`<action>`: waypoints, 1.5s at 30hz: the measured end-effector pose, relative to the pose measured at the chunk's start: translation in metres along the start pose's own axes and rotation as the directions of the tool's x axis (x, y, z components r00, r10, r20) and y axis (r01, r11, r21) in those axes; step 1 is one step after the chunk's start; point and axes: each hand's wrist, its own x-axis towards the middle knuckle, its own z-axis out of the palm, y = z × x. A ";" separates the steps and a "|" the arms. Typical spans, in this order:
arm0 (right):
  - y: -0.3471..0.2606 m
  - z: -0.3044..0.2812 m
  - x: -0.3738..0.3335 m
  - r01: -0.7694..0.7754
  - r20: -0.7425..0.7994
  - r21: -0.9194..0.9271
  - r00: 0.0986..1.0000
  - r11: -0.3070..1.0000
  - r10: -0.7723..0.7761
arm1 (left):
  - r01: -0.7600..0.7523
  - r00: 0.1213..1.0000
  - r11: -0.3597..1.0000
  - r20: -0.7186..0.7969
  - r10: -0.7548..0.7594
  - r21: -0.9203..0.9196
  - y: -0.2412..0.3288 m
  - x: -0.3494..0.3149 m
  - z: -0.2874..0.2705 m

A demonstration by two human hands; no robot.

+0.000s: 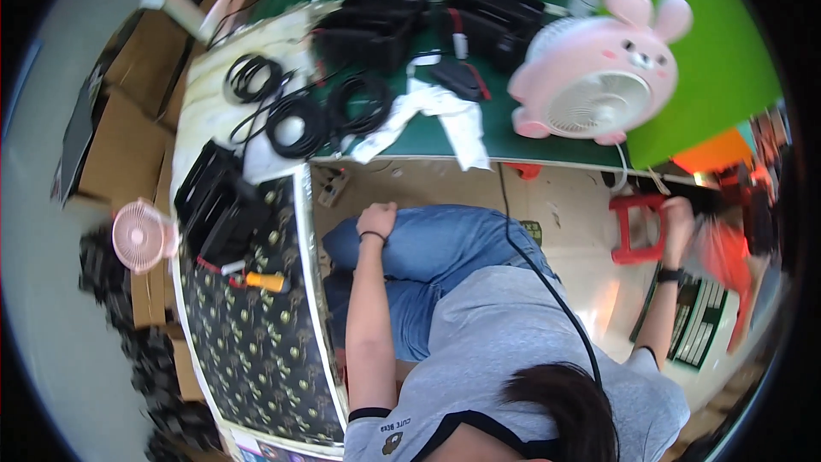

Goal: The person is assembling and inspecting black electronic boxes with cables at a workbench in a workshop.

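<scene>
My left hand rests on the knee of my blue jeans, its fingers curled in and nothing seen in them. Far to the right, my right hand reaches down beside a red plastic stool and a clear plastic bag. Its fingers are blurred, so whether it grips anything is unclear. On the green table in front lie coiled black cables, a crumpled white cloth or paper and a black piece with red trim.
A pink rabbit-shaped fan stands at the table's right. Black plastic housings line the back. On the left side table are another black housing and an orange-handled tool; a small pink fan is at its edge. Cardboard boxes stand beyond.
</scene>
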 end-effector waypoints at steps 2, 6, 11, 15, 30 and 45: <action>-0.058 0.057 -0.021 -0.141 0.751 -0.164 0.623 0.976 0.216 | 0.013 0.999 0.998 -0.033 -0.015 -0.057 -0.003 -0.005 0.001; -0.177 0.153 -0.034 -0.478 0.973 0.193 -0.023 0.857 -0.231 | -0.133 0.970 0.951 -0.234 0.067 -0.280 -0.017 -0.029 0.001; -0.280 0.225 -0.032 -0.736 0.667 0.631 0.353 0.246 -0.656 | -0.510 0.773 0.790 -0.584 0.248 -0.339 -0.039 -0.099 -0.009; -0.329 0.243 0.004 -0.604 0.474 0.788 0.719 -0.120 -0.508 | -0.473 0.800 0.784 -0.569 0.190 -0.403 -0.043 -0.162 -0.012; -0.480 0.252 0.094 0.531 -0.496 0.422 0.814 -0.734 0.303 | -0.226 0.876 0.791 -0.474 -0.091 -0.568 -0.048 -0.246 0.009; -0.549 0.632 0.318 0.375 -0.076 0.579 0.909 0.724 -0.410 | 0.048 0.423 0.992 -0.902 0.088 0.119 -0.013 -0.247 -0.051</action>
